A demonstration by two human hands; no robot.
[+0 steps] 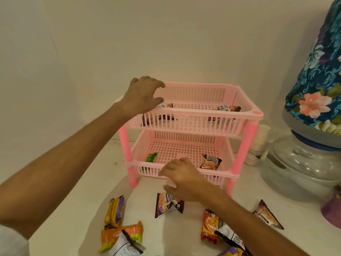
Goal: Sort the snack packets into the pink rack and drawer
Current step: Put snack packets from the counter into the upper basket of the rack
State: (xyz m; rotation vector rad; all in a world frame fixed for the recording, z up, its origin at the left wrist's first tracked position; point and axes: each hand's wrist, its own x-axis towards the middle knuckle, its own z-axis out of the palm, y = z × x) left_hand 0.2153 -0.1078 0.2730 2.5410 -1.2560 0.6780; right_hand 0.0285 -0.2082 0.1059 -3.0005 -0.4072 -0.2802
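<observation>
On the worktop: a white worktop (pixel 77 200) carries a two-tier pink rack (pixel 188 133) set against a pale wall.
Top tier: two dark snack packets lie in it, one at the left (pixel 167 105) behind the left hand, one at the right (pixel 227 108).
Bottom tier: a green packet (pixel 151 157) leans at the front left; a salted peanuts packet (pixel 210 162) lies at the right.
Left hand: the left hand (pixel 141 97) hovers at the left end of the top tier, fingers spread and loosely curved, gripping nothing.
Right hand: the right hand (pixel 181 177) sits in front of the bottom tier's front rim, fingers relaxed and apart, holding nothing; whether it touches the rim cannot be told.
Loose packets: near the front of the rack lie a brown peanut packet (pixel 166 204) just below the right hand, a yellow-purple packet (pixel 114 211), an orange packet (pixel 120 235), a red-orange packet (pixel 209 224), and a brown triangular packet (pixel 267 215) to the right.
Right side: a clear water jar (pixel 299 163) under a floral cloth cover (pixel 317 71) stands beside the rack.
</observation>
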